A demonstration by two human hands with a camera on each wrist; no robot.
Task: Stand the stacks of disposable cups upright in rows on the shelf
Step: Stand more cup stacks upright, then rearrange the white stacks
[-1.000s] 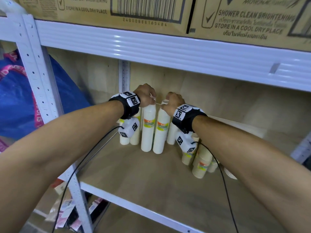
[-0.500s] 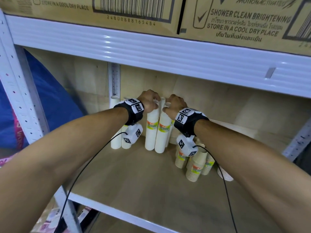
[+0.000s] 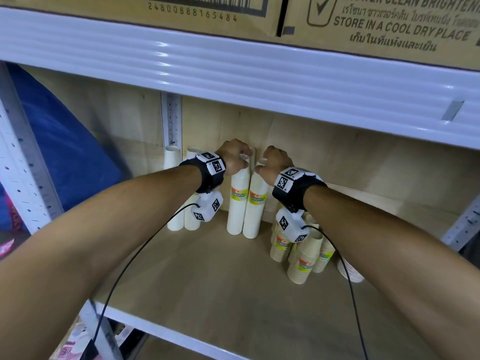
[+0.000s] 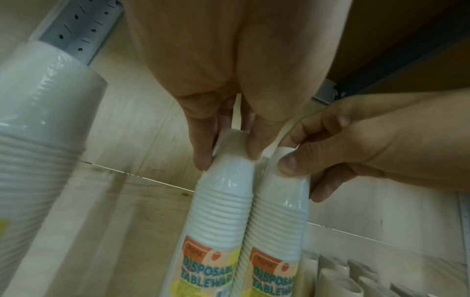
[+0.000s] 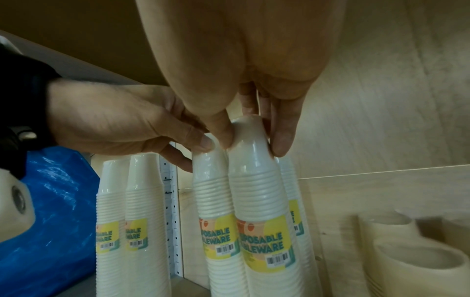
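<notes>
Reaching palm-down, left hand (image 3: pixel 235 158) and right hand (image 3: pixel 276 162) each pinch an upright cup stack (image 3: pixel 237 201) top.

The head view looks forward and down from above both forearms into the pale wooden shelf (image 3: pixel 207 276). Each wrist view sits close beneath its palm, facing along the fingers toward the back wall. All three share the two upright wrapped stacks of white disposable cups (image 3: pixel 246 203) (image 4: pixel 236 221) (image 5: pixel 244 211) at centre.
</notes>
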